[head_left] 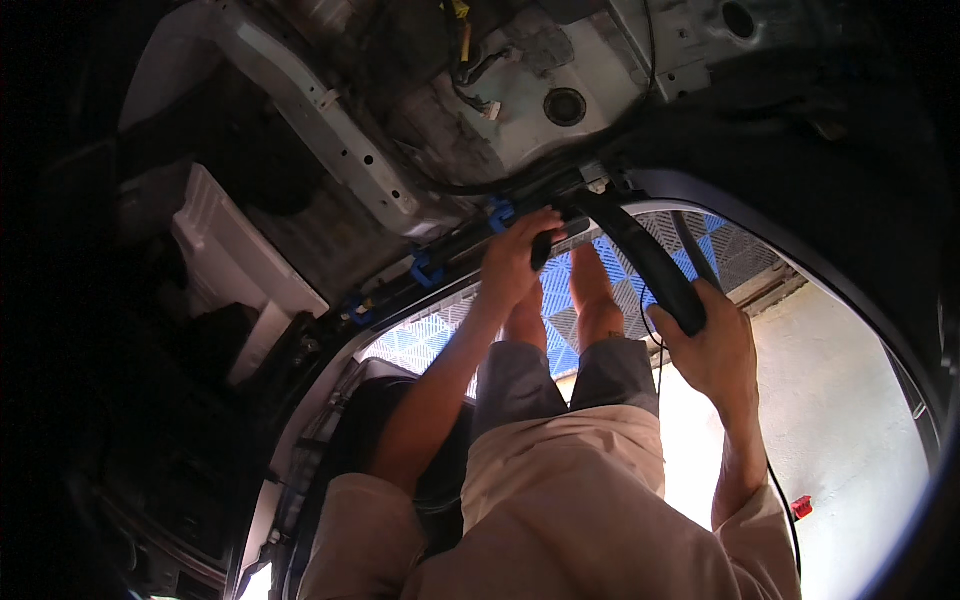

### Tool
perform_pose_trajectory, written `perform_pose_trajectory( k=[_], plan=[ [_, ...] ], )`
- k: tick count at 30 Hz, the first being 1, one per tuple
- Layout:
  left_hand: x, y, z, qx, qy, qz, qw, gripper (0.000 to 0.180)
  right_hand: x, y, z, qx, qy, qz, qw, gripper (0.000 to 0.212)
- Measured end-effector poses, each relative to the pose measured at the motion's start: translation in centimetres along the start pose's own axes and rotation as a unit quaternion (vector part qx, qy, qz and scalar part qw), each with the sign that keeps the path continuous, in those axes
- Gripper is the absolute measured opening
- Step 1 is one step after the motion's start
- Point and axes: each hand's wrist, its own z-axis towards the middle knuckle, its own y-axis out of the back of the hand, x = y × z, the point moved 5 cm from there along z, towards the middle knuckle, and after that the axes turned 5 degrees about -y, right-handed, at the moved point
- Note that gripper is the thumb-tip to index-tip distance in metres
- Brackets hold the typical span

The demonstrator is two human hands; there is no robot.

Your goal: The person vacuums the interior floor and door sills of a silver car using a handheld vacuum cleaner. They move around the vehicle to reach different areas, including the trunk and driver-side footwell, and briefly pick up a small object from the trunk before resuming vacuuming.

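Note:
A thick black curved trim strip [640,250] rises from the corner of the car's door opening. My right hand [712,345] is closed around its near end. Over the door sill [455,270], my left hand [518,258] has its fingers curled at the sill's edge. A small dark piece [541,250] shows between its thumb and fingers; its kind I cannot make out. Just left of that hand, several blue clips [427,268] sit along the sill. A metal bracket with a pale clip [595,178] lies beyond the strip's far end.
The car floor is stripped to bare metal [520,140], with loose wiring [488,108] and a round plug [565,107]. A metal crossmember [320,110] and a pale panel [240,250] lie left. Blue and grey floor tiles [560,330] show outside the doorway. A thin black cable hangs near my right arm.

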Motion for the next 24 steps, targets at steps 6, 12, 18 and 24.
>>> perform_pose_trajectory(
  k=[6, 12, 18, 24],
  plan=[
    [-1.5, 2.5, -2.9, -0.042, 0.047, -0.016, 0.998, 0.042, -0.5, -3.1, -0.5, -0.049, 0.059, 0.045, 0.996, 0.032],
    [-0.1, 1.2, -2.8, -0.029, 0.039, -0.079, 0.996, 0.032, -0.7, -6.6, -1.0, -0.073, 0.041, 0.032, 0.996, 0.033],
    [0.2, 1.0, -2.7, -0.093, 0.0, -0.124, 0.988, 0.027, -0.8, -6.0, -1.7, -0.093, 0.03, 0.041, 0.994, 0.033],
    [0.8, 0.6, -2.1, -0.021, 0.038, -0.085, 0.995, 0.036, -1.0, -5.6, -0.7, -0.066, -0.008, 0.076, 0.995, 0.034]
  ],
)
